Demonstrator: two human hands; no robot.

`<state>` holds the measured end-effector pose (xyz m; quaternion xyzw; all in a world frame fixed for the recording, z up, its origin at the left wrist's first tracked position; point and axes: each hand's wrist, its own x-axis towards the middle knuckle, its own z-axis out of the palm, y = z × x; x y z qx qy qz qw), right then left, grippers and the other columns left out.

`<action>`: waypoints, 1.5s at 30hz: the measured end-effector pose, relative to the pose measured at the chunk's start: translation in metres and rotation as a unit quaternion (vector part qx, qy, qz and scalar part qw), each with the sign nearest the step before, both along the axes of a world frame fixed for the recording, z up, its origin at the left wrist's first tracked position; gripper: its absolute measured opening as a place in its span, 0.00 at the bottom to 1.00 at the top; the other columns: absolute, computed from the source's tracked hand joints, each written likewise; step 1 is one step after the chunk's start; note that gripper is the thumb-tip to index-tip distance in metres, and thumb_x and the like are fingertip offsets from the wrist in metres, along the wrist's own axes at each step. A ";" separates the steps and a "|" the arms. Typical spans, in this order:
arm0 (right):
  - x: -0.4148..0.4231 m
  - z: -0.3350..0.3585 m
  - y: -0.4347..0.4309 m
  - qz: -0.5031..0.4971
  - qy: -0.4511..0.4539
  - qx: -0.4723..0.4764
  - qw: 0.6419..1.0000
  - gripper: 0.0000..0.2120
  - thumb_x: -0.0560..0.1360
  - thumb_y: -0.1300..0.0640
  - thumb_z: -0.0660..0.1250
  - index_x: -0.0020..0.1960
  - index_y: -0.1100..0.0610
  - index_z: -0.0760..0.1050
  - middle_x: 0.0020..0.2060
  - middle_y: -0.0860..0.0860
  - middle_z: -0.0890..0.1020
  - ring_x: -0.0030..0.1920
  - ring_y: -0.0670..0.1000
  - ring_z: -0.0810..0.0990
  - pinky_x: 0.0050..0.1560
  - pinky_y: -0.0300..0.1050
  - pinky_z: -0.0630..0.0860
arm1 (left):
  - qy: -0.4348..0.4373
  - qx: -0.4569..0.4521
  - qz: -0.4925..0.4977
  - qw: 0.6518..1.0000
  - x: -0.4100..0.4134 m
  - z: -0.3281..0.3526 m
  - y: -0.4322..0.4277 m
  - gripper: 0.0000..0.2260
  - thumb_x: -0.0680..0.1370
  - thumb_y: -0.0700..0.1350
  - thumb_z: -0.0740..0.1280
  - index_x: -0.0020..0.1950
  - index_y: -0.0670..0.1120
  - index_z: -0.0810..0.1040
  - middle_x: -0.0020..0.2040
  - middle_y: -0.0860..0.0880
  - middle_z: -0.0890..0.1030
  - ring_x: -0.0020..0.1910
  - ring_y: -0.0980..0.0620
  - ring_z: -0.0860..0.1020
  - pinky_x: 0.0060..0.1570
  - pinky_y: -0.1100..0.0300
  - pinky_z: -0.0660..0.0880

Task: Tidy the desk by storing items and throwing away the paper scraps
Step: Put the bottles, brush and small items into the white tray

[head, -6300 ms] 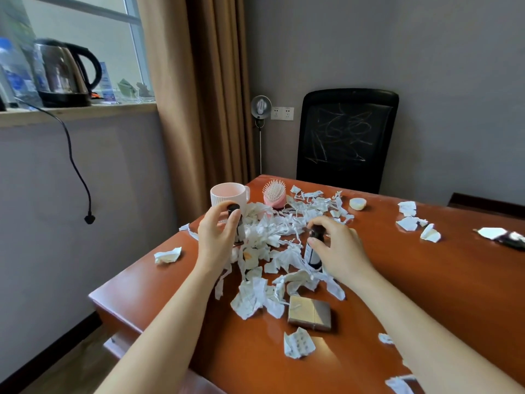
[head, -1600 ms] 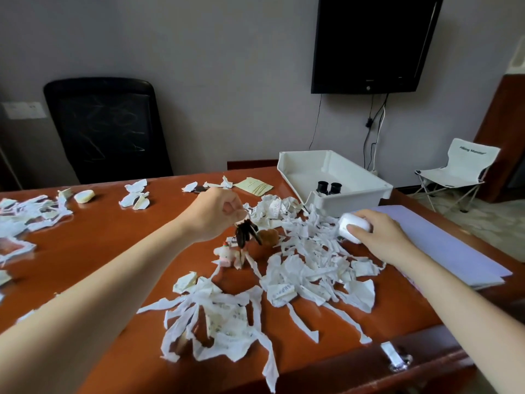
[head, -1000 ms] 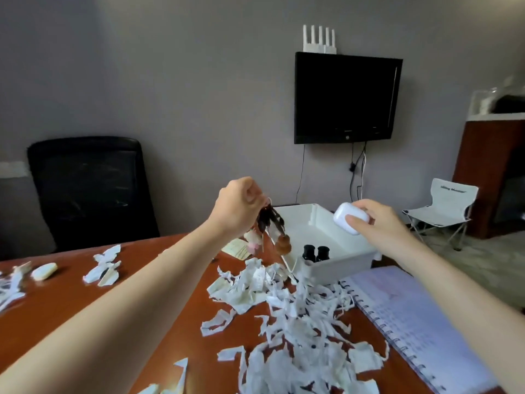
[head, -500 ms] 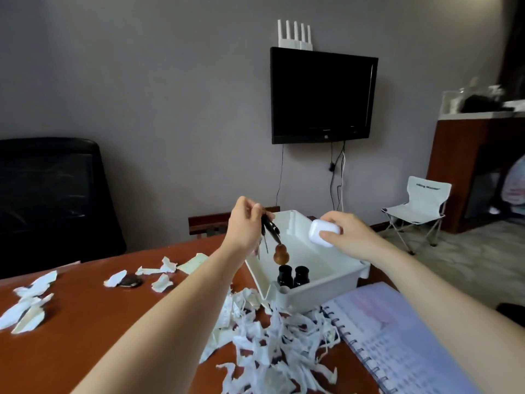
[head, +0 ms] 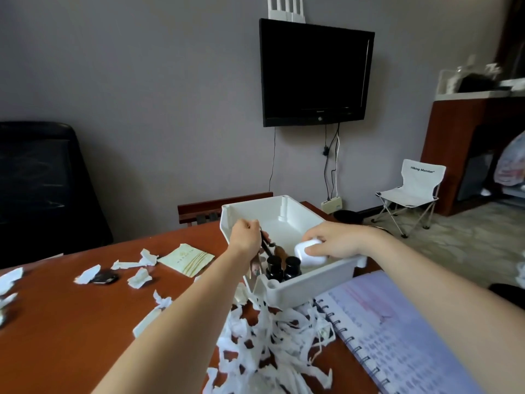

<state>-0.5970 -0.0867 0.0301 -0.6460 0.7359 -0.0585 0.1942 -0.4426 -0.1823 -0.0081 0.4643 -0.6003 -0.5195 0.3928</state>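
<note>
A white storage bin [head: 309, 282] stands on the brown desk [head: 71, 322], with two black-capped bottles [head: 282, 267] inside near its front wall. My left hand [head: 245, 237] is inside the bin and grips a keychain [head: 270, 250] with dark straps and a small brown gourd charm hanging from it. My right hand [head: 329, 243] holds a white earbud case [head: 308, 253] low inside the bin, beside the bottles. White paper scraps [head: 272, 345] lie heaped on the desk in front of the bin.
A spiral notebook [head: 397, 339] lies right of the scraps. More scraps [head: 139, 275], a yellow-green packet [head: 187, 258] and a small dark object [head: 103, 278] lie on the left. A black chair [head: 42, 189] stands behind the desk; a folding chair [head: 412, 191] is on the floor.
Both hands have come down from above the bin into it, carrying the keychain and the earbud case lower, next to the bottles.
</note>
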 end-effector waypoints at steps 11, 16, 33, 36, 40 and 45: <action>0.008 0.005 -0.005 0.033 0.088 0.119 0.988 0.16 0.80 0.48 0.57 0.65 0.50 0.73 0.61 0.49 0.75 0.55 0.51 0.74 0.38 0.34 0.72 | -0.206 -0.087 -0.023 0.974 -0.007 -0.016 -0.014 0.03 0.77 0.40 0.65 0.49 0.42 0.74 0.51 0.40 0.80 0.46 0.46 0.76 0.48 0.56 0.75; 0.012 0.001 -0.008 0.038 0.090 0.149 0.984 0.16 0.79 0.56 0.59 0.65 0.45 0.74 0.65 0.47 0.72 0.59 0.49 0.72 0.54 0.41 0.68 | -0.288 -0.154 -0.072 0.942 -0.006 -0.012 -0.015 0.09 0.78 0.40 0.63 0.55 0.39 0.78 0.54 0.42 0.80 0.50 0.46 0.77 0.47 0.61 0.72; 0.055 0.034 0.030 0.041 0.011 -0.081 0.996 0.11 0.78 0.56 0.60 0.55 0.54 0.79 0.54 0.51 0.81 0.56 0.52 0.78 0.59 0.46 0.73 | -0.401 -0.264 -0.145 0.865 0.074 0.044 0.037 0.15 0.82 0.41 0.54 0.59 0.38 0.77 0.54 0.44 0.78 0.52 0.46 0.76 0.54 0.56 0.72; 0.079 0.035 0.046 0.056 0.001 -0.105 0.993 0.10 0.77 0.55 0.62 0.54 0.52 0.79 0.53 0.51 0.81 0.55 0.51 0.78 0.60 0.46 0.73 | -0.420 -0.287 -0.162 0.846 0.107 0.055 0.070 0.14 0.82 0.43 0.56 0.63 0.41 0.76 0.60 0.44 0.79 0.58 0.45 0.77 0.60 0.53 0.74; 0.119 0.023 0.075 0.085 -0.030 -0.134 0.987 0.09 0.78 0.55 0.63 0.54 0.51 0.79 0.52 0.48 0.81 0.54 0.47 0.78 0.61 0.47 0.74 | -0.448 -0.272 -0.160 0.836 0.158 0.059 0.108 0.13 0.81 0.43 0.57 0.63 0.43 0.75 0.62 0.45 0.78 0.59 0.46 0.76 0.60 0.53 0.74; 0.171 0.007 0.110 0.122 -0.064 -0.154 0.978 0.10 0.78 0.57 0.63 0.57 0.52 0.79 0.52 0.45 0.79 0.53 0.44 0.76 0.57 0.42 0.73 | -0.450 -0.246 -0.148 0.846 0.224 0.056 0.154 0.13 0.81 0.42 0.57 0.63 0.43 0.75 0.60 0.47 0.78 0.59 0.50 0.77 0.53 0.64 0.74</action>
